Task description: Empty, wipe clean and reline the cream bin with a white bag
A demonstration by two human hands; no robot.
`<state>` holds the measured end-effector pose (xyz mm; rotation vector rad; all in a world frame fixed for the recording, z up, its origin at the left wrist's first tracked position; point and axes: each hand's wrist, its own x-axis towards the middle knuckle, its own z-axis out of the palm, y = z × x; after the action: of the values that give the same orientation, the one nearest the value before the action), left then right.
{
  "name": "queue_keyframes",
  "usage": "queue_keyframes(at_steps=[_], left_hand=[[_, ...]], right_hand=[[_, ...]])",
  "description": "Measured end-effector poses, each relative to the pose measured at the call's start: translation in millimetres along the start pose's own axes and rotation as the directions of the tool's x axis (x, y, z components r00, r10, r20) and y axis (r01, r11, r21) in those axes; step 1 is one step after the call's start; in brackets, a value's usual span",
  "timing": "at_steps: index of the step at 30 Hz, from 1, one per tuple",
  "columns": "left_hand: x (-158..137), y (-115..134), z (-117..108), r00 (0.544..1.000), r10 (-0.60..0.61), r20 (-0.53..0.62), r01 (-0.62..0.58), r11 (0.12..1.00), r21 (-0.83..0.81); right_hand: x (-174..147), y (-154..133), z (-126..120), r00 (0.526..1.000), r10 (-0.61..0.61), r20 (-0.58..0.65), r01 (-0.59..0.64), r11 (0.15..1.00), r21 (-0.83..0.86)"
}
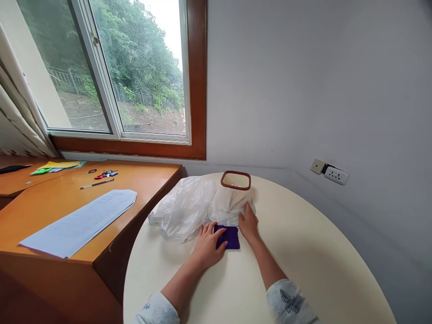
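A small purple piece of cloth [231, 238] lies flat on the round cream table [303, 252]. My left hand [209, 247] rests over its left side, fingers spread and thumb on the cloth. Just above it lies a bunched whitish fabric or thin bag [225, 208]; I cannot tell which. My right hand [249, 224] touches the right side of that whitish material, with fingers stretched out and the thumb apart. To the left, a crumpled clear plastic bag [187, 204] reaches my left fingertips.
A rounded rectangular brown rim [250, 181] with a cream inside stands at the table's far side by the wall. On the orange desk [151, 180] at left are paper sheets [87, 220], a pen [97, 184] and keys [108, 173]. A wall socket [336, 175] is at right.
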<state>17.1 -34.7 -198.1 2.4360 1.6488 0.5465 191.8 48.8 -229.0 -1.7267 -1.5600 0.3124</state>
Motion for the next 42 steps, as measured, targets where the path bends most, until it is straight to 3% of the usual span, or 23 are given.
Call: queue_keyframes(at_steps=[7,15,22,26,29,32,35,39,42], left_hand=[[0.4,-0.9,1.4,0.999,0.005,-0.036,-0.006,1.000,-0.030],[1.0,-0.4,-0.6,0.960,0.011,-0.279,-0.042,0.994,-0.104],[-3.6,-2.7,-1.4,0.922,0.047,-0.384,-0.091,0.991,-0.096],[-8.3,1.7,-5.6,0.910,0.037,-0.414,-0.087,0.991,-0.102],[-12.6,4.7,-7.1,0.911,-0.006,-0.413,-0.014,0.999,-0.044],[-16.2,5.0,-5.2,0.893,-0.115,-0.436,0.157,0.986,0.061],[-17.9,2.4,-0.1,0.885,-0.224,-0.408,0.292,0.950,0.112],[-18.0,-1.5,6.4,0.900,-0.259,-0.351,0.318,0.940,0.121],[-17.9,-2.3,7.9,0.893,-0.267,-0.363,0.330,0.936,0.124]], right_hand=[[10.1,-1.3,3.3,0.999,-0.002,0.042,0.000,0.999,0.039],[7.4,3.9,-1.3,0.999,-0.009,-0.051,0.016,0.991,0.136],[0.5,12.3,-6.6,0.994,-0.011,-0.105,0.039,0.963,0.266],[-20.1,2.9,-21.7,0.982,-0.133,-0.134,0.159,0.965,0.209],[-46.6,-10.9,-34.6,0.960,-0.275,-0.058,0.281,0.944,0.171],[-72.4,-23.2,-42.9,0.914,-0.395,0.089,0.382,0.914,0.135],[-88.1,-29.6,-46.0,0.884,-0.426,0.192,0.412,0.905,0.106],[-95.5,-32.9,-46.6,0.865,-0.423,0.271,0.416,0.905,0.086],[-98.7,-35.0,-46.6,0.818,-0.456,0.351,0.460,0.885,0.076]])
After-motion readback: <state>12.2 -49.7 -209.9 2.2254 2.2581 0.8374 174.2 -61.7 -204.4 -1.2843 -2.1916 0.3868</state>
